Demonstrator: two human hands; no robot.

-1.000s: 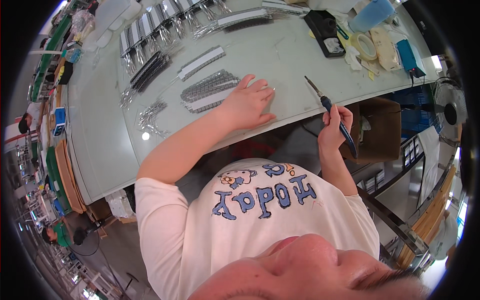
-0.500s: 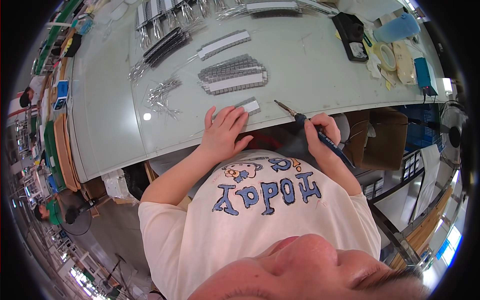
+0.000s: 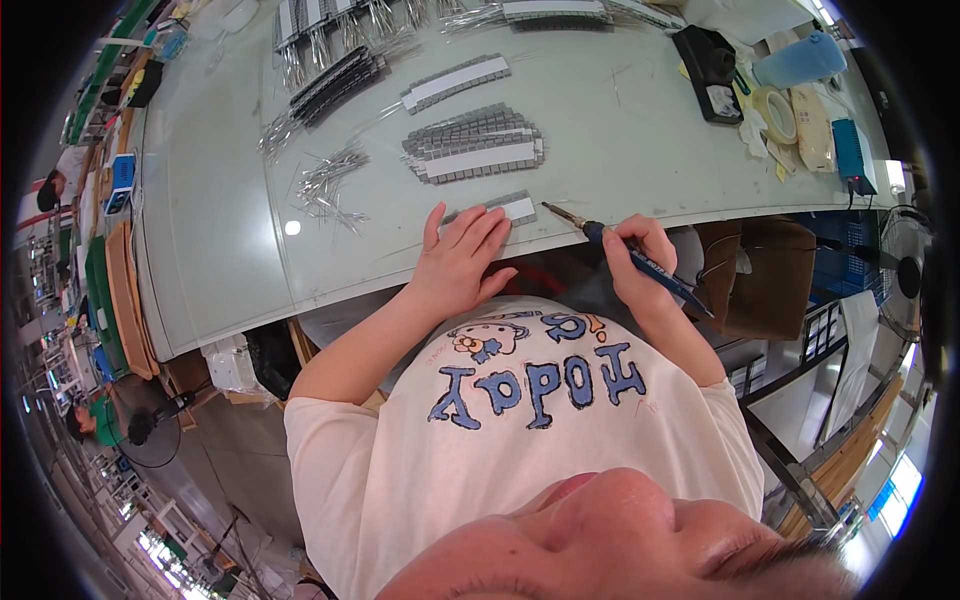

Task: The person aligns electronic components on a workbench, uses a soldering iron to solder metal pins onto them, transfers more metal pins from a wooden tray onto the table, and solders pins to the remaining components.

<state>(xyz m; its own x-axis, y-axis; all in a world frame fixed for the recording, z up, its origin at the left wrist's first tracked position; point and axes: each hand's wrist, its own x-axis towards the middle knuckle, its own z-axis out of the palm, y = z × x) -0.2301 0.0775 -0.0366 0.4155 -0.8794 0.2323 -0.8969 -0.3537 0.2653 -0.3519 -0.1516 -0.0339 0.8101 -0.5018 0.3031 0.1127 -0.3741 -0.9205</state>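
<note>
My left hand point(image 3: 462, 258) lies flat near the table's front edge, fingers stretched over a short grey segmented strip with a white band point(image 3: 518, 209). The fingers cover the strip's left part; its right end sticks out. In my right hand point(image 3: 643, 262) is a soldering iron point(image 3: 594, 232) with a dark blue handle, held like a pen. Its tip points left, close to the strip's right end; whether they touch I cannot tell. Beyond my left hand sits a stack of similar strips point(image 3: 475, 155), and left of that a loose pile of thin metal leads point(image 3: 330, 185).
Another banded strip point(image 3: 456, 82) and a bundle of dark strips point(image 3: 337, 85) lie farther back. At the right stand a black soldering iron holder point(image 3: 708, 70), a tape roll point(image 3: 774, 116), a blue bottle point(image 3: 800, 62) and a teal box point(image 3: 853, 157). A brown carton point(image 3: 765, 280) stands below the table edge.
The soldering iron's tip has moved slightly left, closer to the strip's right end. My left hand and the strip appear a little farther right; the whole view has also shifted slightly.
</note>
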